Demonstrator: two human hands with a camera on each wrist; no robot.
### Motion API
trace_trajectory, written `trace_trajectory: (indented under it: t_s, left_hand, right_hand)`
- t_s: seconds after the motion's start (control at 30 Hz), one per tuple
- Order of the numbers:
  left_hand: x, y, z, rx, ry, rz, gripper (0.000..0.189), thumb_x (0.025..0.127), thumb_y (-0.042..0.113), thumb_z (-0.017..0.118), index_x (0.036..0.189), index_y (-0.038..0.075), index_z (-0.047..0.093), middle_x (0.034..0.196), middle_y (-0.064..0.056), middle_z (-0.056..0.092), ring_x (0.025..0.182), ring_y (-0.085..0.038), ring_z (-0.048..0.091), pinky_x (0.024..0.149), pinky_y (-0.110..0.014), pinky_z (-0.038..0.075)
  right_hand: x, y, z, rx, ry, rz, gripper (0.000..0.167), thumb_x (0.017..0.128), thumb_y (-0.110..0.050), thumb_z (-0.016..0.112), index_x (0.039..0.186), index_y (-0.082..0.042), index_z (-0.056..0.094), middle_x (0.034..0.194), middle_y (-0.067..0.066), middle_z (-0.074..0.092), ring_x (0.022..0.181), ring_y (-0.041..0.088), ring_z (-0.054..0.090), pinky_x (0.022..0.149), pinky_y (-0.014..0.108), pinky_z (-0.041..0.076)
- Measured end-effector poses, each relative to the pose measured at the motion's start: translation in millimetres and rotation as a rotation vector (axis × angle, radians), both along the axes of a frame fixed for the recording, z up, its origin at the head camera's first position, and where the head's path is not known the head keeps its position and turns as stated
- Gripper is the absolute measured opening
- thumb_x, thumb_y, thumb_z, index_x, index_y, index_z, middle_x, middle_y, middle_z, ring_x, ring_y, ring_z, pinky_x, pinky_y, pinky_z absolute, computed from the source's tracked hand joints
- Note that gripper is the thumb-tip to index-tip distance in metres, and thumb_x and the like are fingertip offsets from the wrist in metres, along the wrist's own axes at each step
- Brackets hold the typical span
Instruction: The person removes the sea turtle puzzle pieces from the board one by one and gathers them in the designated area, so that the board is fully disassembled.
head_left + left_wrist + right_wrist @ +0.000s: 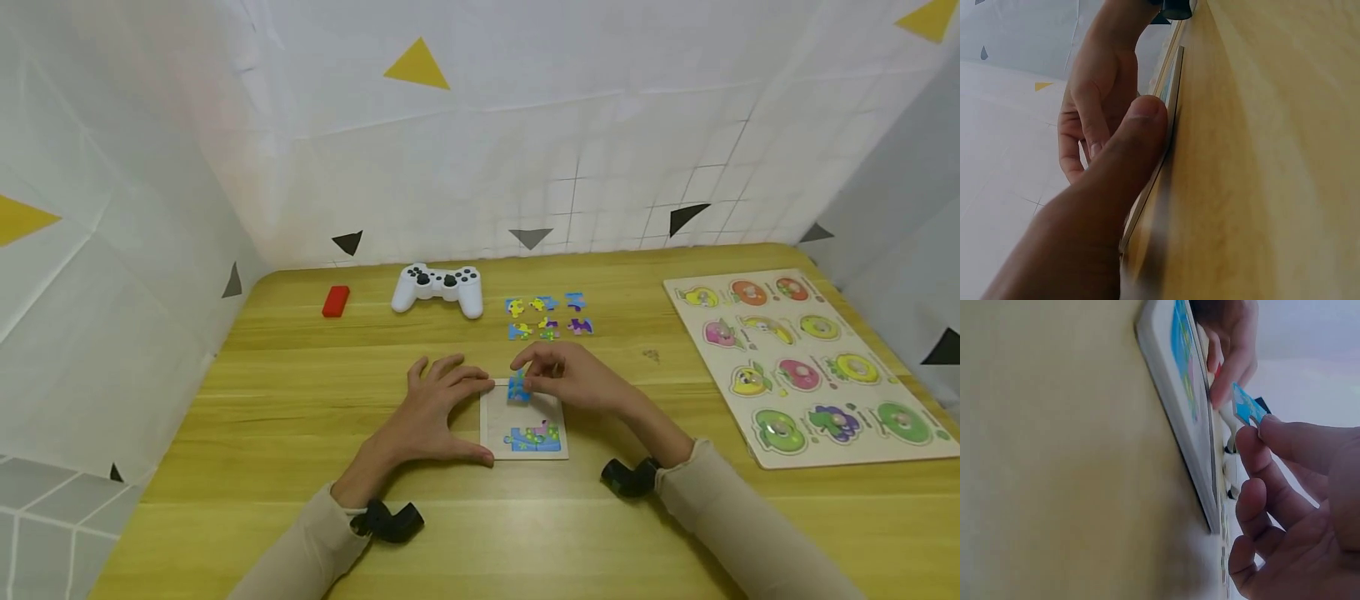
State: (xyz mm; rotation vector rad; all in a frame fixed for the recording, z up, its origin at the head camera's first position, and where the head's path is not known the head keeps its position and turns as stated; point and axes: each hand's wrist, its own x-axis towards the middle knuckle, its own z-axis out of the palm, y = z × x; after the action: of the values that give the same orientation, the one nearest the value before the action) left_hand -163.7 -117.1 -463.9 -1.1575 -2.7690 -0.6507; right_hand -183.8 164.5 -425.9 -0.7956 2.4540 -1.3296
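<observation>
In the head view my right hand [573,379] pinches a blue jigsaw piece [517,390] between thumb and fingertips, over the upper part of a small square puzzle tray [484,421]. The right wrist view has this piece [1245,405] tilted above the tray's surface, its other fingers loosely bent. Along the tray's bottom edge lie joined puzzle pieces [536,438] in blue, green and pink. My left hand [429,414] is spread at the tray's left side, index fingertip at the upper left corner and thumb by the lower left one. Its thumb [1141,119] touches the tray's edge in the left wrist view.
Several loose jigsaw pieces [549,332] lie beyond the tray. A white game controller [440,287] and a red block [335,301] are at the back left. On the right is a large fruit puzzle board [765,333]. White sheets hang behind the wooden table [300,375].
</observation>
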Motion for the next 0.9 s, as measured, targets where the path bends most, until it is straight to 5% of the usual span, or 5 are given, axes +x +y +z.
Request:
trace_trajectory:
  t_s: [0.27,0.43,0.6,0.9]
  left_hand:
    - [-0.7,-1.2,-1.2,0.012,-0.010,-0.005,0.097,0.064,0.085,0.074,0.143,0.030,0.057,0.146,0.010,0.053,0.150,-0.032,0.031,0.115,-0.072,0.007]
    - [-0.8,-0.6,-1.5,0.022,-0.009,-0.008,0.077,0.079,0.075,0.069,0.142,0.031,0.059,0.144,0.011,0.055,0.150,-0.031,0.033,0.115,-0.072,0.008]
    - [-1.1,-0.1,-0.9,0.031,0.002,-0.013,0.059,0.091,0.061,0.066,0.140,0.028,0.061,0.142,0.008,0.057,0.149,-0.033,0.035,0.115,-0.073,0.010]
    - [-0.8,-1.0,1.3,0.017,-0.020,-0.014,0.064,0.088,0.063,0.068,0.142,0.028,0.060,0.144,0.008,0.056,0.150,-0.032,0.034,0.116,-0.072,0.009]
  right_hand:
    - [-23.1,3.5,1.8,0.044,-0.005,-0.017,0.023,0.097,-0.011,0.068,0.120,-0.007,0.069,0.091,0.006,0.076,0.086,0.017,0.068,0.074,0.031,0.051]
    - [-33.0,4.8,-0.7,0.069,-0.012,-0.030,0.025,0.098,-0.010,0.067,0.121,-0.004,0.069,0.094,0.009,0.076,0.086,0.019,0.069,0.075,0.033,0.052]
    - [-36.2,3.8,-0.2,0.105,-0.007,-0.040,0.023,0.098,-0.010,0.066,0.120,-0.007,0.070,0.092,0.008,0.073,0.076,0.017,0.063,0.066,0.029,0.049]
    - [-35.0,1.1,-0.2,0.118,0.009,-0.015,0.028,0.092,-0.015,0.075,0.118,-0.008,0.070,0.089,0.005,0.068,0.078,0.016,0.060,0.072,0.028,0.050]
